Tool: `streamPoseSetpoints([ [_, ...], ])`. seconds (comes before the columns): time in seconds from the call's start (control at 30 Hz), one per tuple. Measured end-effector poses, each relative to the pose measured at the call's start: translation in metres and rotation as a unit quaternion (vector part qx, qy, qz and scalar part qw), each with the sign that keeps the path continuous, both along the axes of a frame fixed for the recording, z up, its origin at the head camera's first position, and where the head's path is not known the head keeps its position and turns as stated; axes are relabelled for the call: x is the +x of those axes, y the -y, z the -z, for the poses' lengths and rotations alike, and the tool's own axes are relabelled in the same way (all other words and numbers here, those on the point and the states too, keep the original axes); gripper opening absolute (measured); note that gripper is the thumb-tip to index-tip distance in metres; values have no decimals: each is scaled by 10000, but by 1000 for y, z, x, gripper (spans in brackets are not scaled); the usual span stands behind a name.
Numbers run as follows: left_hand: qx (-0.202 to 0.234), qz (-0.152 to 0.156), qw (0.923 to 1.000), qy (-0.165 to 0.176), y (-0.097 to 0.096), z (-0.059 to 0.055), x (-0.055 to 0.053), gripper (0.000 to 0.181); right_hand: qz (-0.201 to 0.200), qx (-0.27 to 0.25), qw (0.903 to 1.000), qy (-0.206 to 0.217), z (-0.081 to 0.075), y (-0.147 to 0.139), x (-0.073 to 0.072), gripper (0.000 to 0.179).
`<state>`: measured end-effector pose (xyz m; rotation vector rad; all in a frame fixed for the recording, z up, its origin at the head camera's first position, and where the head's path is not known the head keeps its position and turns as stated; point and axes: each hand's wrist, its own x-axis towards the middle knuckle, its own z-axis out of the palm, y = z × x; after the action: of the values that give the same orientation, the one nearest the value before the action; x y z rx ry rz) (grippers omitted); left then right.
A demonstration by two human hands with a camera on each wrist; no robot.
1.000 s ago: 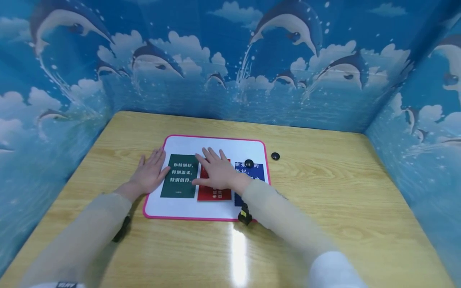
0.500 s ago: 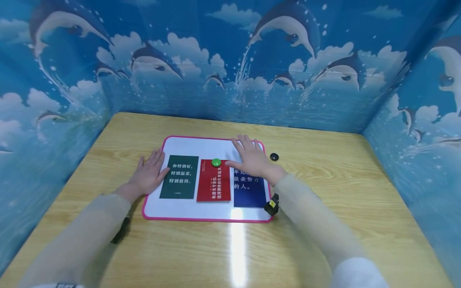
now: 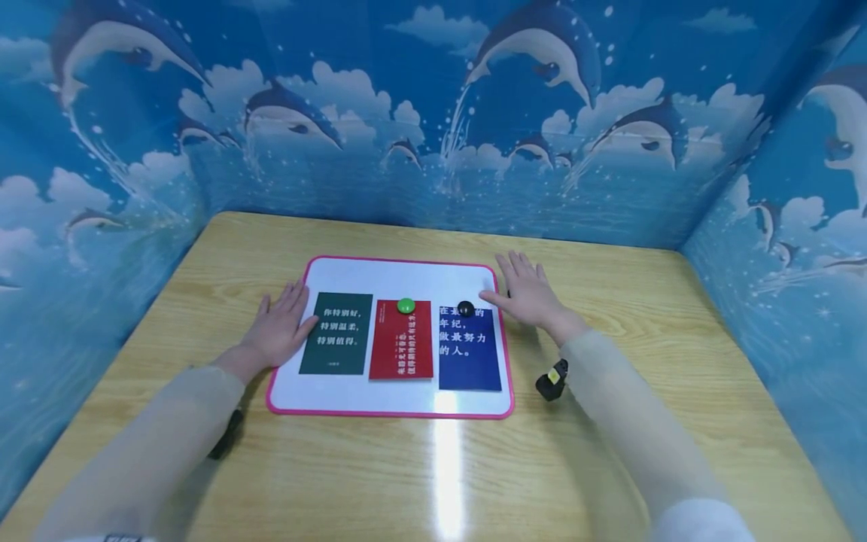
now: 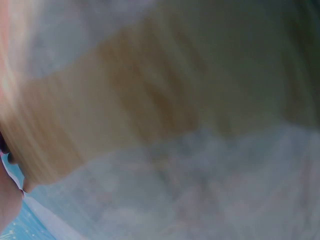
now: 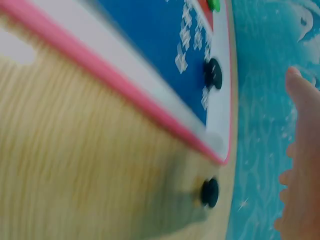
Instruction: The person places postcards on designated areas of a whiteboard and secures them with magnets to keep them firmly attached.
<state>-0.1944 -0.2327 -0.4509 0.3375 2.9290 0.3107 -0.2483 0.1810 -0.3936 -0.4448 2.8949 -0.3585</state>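
Note:
A white board with a pink rim (image 3: 400, 397) lies on the table. On it are a green card (image 3: 335, 354), a red card (image 3: 400, 346) and a blue card (image 3: 470, 369), each with white writing. A round green magnet (image 3: 406, 306) sits at the red card's top edge, a black magnet (image 3: 466, 309) at the blue card's. My left hand (image 3: 276, 330) rests flat on the board's left edge, thumb tip beside the green card. Fingers spread, my right hand (image 3: 533, 299) hovers by the board's right edge. Beneath it, another black magnet (image 5: 210, 192) shows on the table in the right wrist view.
The wooden table (image 3: 379, 474) meets a dolphin-printed curtain (image 3: 433, 113) at the back and sides. A small black wrist device (image 3: 552, 381) hangs under the right sleeve, and a dark one (image 3: 226, 436) under the left. The left wrist view is mostly a blurred sleeve.
My right hand has moved right, from over the red card, across the blue card, to beyond the board's right edge. This uncovers the green and black magnets. The left hand stays put.

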Motion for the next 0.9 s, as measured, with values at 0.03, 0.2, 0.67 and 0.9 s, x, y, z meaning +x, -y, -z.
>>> streamPoseSetpoints([
  [0.03,4,-3,10000,-2,0,0,0,71,37,5,10000,22,1,-4,0,84],
  [0.2,20,-13,10000,-14,0,0,0,71,196,29,9997,118,9,-19,0,84],
  [0.67,17,-27,10000,-1,0,1,0,72,472,269,9982,254,31,-48,-7,89],
  [0.9,93,-42,9999,-43,-1,2,0,72,468,274,9981,284,34,-50,-7,86],
])
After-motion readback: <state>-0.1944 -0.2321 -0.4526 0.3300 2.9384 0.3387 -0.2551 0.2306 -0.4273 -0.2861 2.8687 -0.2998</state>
